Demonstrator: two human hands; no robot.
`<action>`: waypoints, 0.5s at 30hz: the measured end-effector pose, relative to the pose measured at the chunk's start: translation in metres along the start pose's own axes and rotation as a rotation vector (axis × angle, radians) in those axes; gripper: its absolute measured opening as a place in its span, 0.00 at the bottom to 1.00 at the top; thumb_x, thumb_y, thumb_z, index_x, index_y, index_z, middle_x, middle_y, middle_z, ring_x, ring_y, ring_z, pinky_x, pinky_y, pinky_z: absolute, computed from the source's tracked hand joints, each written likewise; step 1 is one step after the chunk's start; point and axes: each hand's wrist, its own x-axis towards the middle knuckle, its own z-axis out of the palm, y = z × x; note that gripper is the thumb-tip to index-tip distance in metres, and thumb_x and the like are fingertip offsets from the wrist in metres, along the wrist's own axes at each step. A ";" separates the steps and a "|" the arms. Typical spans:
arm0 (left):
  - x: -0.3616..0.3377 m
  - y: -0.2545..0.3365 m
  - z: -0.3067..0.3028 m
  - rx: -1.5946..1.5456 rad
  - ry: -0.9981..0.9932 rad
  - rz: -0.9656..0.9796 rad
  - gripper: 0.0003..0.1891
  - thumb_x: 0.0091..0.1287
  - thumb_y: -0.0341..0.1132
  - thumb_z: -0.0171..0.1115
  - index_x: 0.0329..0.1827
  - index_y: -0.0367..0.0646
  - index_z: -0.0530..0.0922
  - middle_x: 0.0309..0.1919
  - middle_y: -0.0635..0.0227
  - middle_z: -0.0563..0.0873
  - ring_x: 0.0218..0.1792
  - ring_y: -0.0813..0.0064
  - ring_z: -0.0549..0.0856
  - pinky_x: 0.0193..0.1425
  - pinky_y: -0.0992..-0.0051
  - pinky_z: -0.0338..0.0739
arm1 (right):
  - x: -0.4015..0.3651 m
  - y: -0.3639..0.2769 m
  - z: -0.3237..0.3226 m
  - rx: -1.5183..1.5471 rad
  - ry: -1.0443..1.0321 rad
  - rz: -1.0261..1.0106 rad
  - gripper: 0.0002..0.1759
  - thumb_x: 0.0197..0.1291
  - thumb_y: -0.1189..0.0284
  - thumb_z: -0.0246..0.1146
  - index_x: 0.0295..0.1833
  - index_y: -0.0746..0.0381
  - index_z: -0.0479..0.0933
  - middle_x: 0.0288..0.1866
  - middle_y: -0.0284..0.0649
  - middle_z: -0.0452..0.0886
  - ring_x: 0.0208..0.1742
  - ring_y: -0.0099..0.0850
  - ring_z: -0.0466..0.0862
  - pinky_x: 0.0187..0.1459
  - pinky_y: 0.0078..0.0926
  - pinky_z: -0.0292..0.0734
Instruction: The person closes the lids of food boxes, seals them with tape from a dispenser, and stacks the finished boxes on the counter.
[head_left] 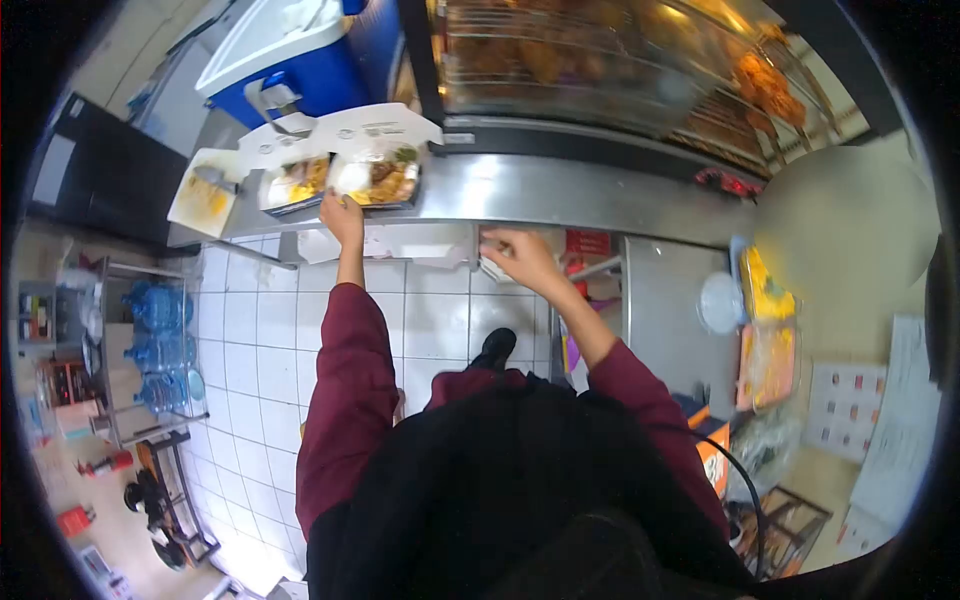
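Two open takeaway boxes stand side by side on the steel counter, their white lids raised at the back. The left box point(297, 184) holds rice and yellow and brown food; the right box point(375, 178) holds rice, brown food and something green. My left hand point(343, 217) is at the front edge, where the two boxes meet, its fingers partly hidden against them. My right hand point(520, 255) is over the counter's front edge, to the right of the boxes, fingers bent together; whether they hold anything is too small to tell.
A blue cooler point(310, 70) stands behind the boxes, and a white tray with a utensil point(204, 192) lies left. A glass display case point(570, 60) runs along the back. Right are a steel side table point(675, 290) and containers of yellow point(768, 285) and orange food point(768, 365).
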 end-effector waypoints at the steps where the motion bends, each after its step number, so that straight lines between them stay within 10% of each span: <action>1: 0.013 -0.015 0.003 -0.003 -0.130 -0.062 0.20 0.57 0.29 0.58 0.53 0.35 0.73 0.49 0.45 0.76 0.46 0.48 0.78 0.52 0.57 0.70 | 0.033 0.004 0.026 0.079 -0.044 0.067 0.25 0.57 0.56 0.63 0.53 0.64 0.78 0.27 0.43 0.84 0.26 0.34 0.84 0.34 0.32 0.78; 5: 0.015 0.012 -0.013 0.068 0.109 -0.020 0.16 0.58 0.31 0.57 0.49 0.36 0.75 0.38 0.49 0.80 0.43 0.49 0.79 0.47 0.59 0.73 | 0.136 -0.018 0.086 0.139 -0.169 0.398 0.29 0.63 0.53 0.55 0.47 0.73 0.78 0.17 0.41 0.81 0.14 0.31 0.80 0.28 0.32 0.79; 8: 0.021 0.011 -0.014 0.067 0.195 -0.020 0.12 0.58 0.32 0.57 0.43 0.37 0.78 0.31 0.52 0.80 0.39 0.50 0.80 0.44 0.60 0.74 | 0.175 0.003 0.130 -0.085 -0.013 0.239 0.24 0.62 0.58 0.55 0.34 0.72 0.80 0.21 0.48 0.81 0.20 0.43 0.82 0.32 0.38 0.80; 15: 0.044 0.011 -0.021 0.098 -0.360 0.109 0.11 0.56 0.37 0.61 0.32 0.38 0.82 0.25 0.53 0.83 0.29 0.53 0.82 0.36 0.59 0.76 | 0.136 0.023 0.113 -0.001 0.004 0.270 0.14 0.56 0.70 0.58 0.30 0.71 0.80 0.30 0.60 0.81 0.35 0.56 0.82 0.40 0.48 0.78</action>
